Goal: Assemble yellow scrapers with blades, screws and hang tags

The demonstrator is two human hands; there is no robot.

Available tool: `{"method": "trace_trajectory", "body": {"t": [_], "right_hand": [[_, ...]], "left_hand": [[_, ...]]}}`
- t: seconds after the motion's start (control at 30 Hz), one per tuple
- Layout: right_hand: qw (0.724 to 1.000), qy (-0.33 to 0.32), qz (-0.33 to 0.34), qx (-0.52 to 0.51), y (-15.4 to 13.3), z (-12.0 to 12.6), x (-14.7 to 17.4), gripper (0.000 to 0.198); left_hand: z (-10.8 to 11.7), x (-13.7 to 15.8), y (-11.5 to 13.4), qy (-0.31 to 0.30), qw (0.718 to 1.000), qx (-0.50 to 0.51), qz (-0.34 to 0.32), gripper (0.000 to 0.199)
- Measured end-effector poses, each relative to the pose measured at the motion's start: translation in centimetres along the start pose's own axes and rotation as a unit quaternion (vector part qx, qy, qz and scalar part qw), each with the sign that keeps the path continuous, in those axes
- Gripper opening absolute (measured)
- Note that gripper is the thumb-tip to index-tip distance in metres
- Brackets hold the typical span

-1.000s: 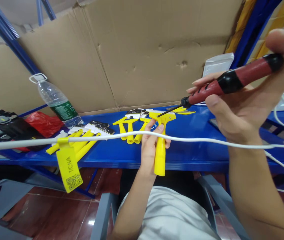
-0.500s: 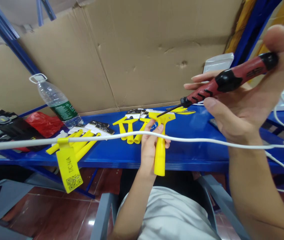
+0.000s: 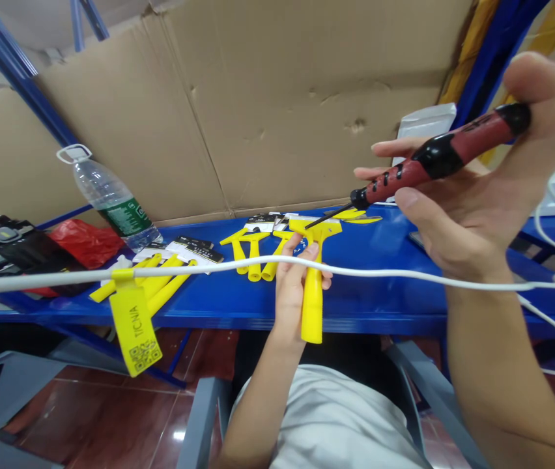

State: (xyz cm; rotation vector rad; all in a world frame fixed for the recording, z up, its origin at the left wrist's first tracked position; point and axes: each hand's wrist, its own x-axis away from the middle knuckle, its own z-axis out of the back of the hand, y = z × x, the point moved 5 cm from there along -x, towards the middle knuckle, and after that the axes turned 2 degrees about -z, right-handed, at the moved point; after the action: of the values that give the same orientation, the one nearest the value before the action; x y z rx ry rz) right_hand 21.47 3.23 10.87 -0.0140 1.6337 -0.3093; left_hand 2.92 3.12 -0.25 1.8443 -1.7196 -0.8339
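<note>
My left hand (image 3: 293,279) is closed around a yellow scraper (image 3: 312,306), its handle pointing down toward me. In my right hand (image 3: 477,202) lies a screwdriver (image 3: 436,156) with a red and black handle. The handle's end rests against the palm, while thumb and fingers touch its front part. Its thin shaft slants down to the left, and the tip meets the scraper's head. Several more yellow scrapers (image 3: 255,257) lie on the blue table (image 3: 370,303) beyond my left hand. Small parts near my left fingers are too small to name.
A white cable (image 3: 380,272) with a yellow tag (image 3: 135,332) crosses the view in front of the scraper. Farther left are yellow handles (image 3: 172,286), black-and-white cards (image 3: 194,251), a water bottle (image 3: 116,202) and a red bag (image 3: 86,242). Cardboard (image 3: 307,98) stands behind the table.
The screwdriver has turned about its length, its handle markings now facing another way. My right hand has shifted slightly left. My left hand and the scraper are nearly still.
</note>
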Motion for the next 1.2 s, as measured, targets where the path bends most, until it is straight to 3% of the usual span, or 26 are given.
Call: {"method": "trace_trajectory", "body": {"t": [0.1,0.17,0.27,0.43,0.6,0.73,1.03,1.2], "right_hand": [[0.998,0.042,0.037,-0.004,0.6,0.2,-0.5,0.088],[0.993,0.07,0.095,0.001,1.4,0.5,-1.0,0.088],[0.989,0.065,0.136,0.01,2.0,0.4,-1.3,0.091],[0.999,0.032,0.029,-0.005,1.1,0.0,-0.5,0.086],[0.998,0.025,0.054,0.004,1.1,0.4,-0.7,0.089],[0.991,0.054,0.125,0.007,1.8,0.9,-1.3,0.096],[0.999,0.036,0.016,-0.009,0.7,0.0,-0.4,0.087],[0.995,0.05,0.089,0.008,1.0,0.2,-1.0,0.089]], "left_hand": [[-0.1,0.0,0.1,-0.002,1.0,0.005,0.0,0.069],[-0.3,0.1,0.2,-0.007,1.0,0.003,0.002,0.07],[-0.3,0.2,0.3,-0.009,1.0,-0.007,0.002,0.072],[-0.2,0.3,0.2,-0.003,1.0,-0.01,0.0,0.074],[-0.2,0.3,0.2,-0.001,1.0,-0.003,-0.004,0.069],[-0.4,0.3,0.3,-0.013,1.0,-0.005,-0.002,0.07],[-0.2,0.2,0.2,-0.002,1.0,-0.005,0.003,0.073],[-0.2,0.2,0.2,-0.005,1.0,-0.009,0.001,0.071]]}}
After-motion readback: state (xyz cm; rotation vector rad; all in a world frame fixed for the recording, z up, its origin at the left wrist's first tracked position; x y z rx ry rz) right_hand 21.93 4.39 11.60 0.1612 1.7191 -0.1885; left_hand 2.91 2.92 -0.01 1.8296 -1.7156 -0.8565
